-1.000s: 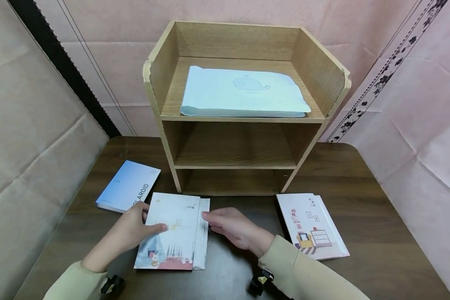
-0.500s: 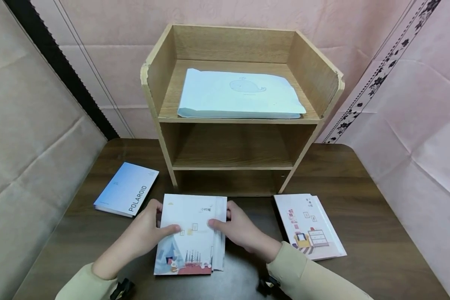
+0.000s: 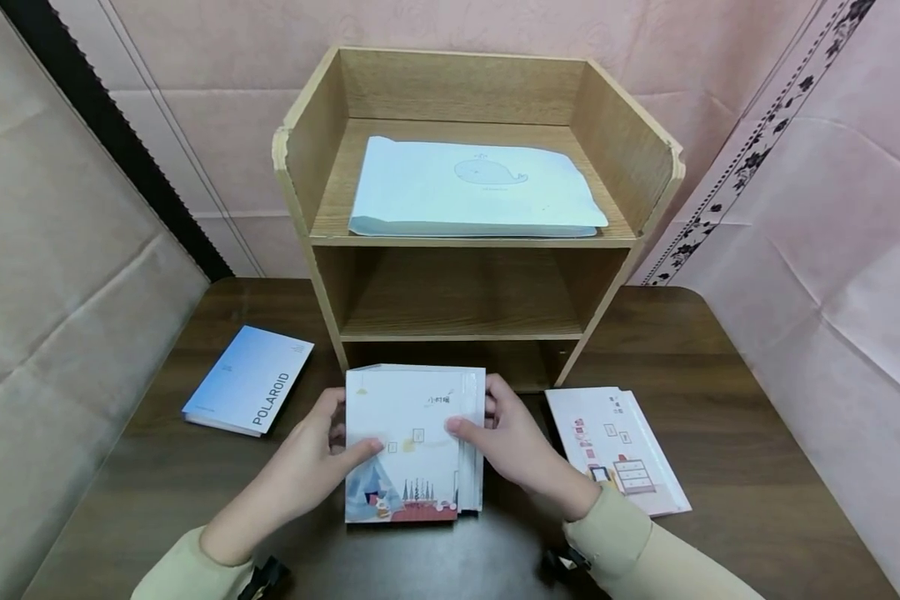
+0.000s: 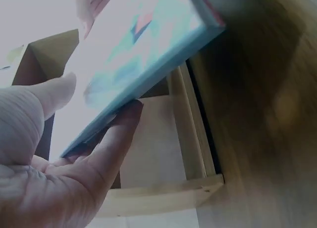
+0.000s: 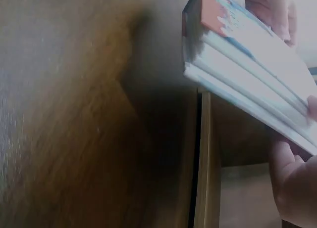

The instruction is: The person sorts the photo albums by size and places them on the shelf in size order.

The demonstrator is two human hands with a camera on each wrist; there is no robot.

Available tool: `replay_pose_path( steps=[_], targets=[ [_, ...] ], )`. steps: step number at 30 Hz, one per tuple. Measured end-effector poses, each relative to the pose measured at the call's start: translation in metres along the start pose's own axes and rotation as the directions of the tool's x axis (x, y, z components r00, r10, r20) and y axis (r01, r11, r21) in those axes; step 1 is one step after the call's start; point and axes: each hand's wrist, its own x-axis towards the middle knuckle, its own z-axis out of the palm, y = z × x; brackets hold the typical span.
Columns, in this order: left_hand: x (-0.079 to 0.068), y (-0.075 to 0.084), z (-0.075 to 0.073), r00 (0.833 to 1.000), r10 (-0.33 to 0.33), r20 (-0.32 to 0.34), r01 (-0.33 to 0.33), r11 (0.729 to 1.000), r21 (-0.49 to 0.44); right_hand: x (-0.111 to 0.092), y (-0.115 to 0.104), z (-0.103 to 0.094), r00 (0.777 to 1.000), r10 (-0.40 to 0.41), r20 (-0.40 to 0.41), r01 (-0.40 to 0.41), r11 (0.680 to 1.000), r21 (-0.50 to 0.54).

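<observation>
The book stack [image 3: 405,417] consists of rectangular volumes with flat covers and pale page blocks. The top cover is smooth and whitish, printed with a blue triangular shape and a reddish band along its lower edge; the volumes beneath project slightly at the right. The POLAROID book [image 3: 247,379] has a blue-to-white cover. The white books [image 3: 607,442] overlap, one slightly offset over the other. The light-blue packet [image 3: 472,192] has an uneven edge and a whale outline.

The left hand [image 3: 318,454] grips the stack's left edge, thumb on the cover, fingers beneath. The right hand [image 3: 525,454] grips the right edge in the same manner. The stack is held above the table, in front of the shelf unit.

The table [image 3: 720,367] is dark brown with visible wood grain. The shelf unit [image 3: 465,83] is pale wood-grained board; its top level carries the packet. Creased pinkish cloth [image 3: 832,217] bearing a dark floral strip encloses the area.
</observation>
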Motion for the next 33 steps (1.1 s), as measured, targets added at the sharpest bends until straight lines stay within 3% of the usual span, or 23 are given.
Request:
replay_pose_path(
  steps=[10, 20, 33],
  targets=[
    [-0.001, -0.005, 0.019, 0.991, 0.109, 0.078, -0.100, 0.988, -0.114, 0.002, -0.014, -0.017, 0.991, -0.108, -0.077, 0.115, 0.989, 0.095],
    [0.004, -0.001, 0.040, 0.996, 0.090, -0.010, -0.089, 0.969, -0.229, 0.004, -0.018, -0.027, 0.987, -0.122, -0.101, 0.131, 0.988, 0.082],
    [0.005, 0.003, 0.048, 0.992, 0.060, -0.109, -0.088, 0.955, -0.284, 0.004, -0.023, -0.028, 0.983, -0.133, -0.124, 0.135, 0.991, 0.012]
  ],
)
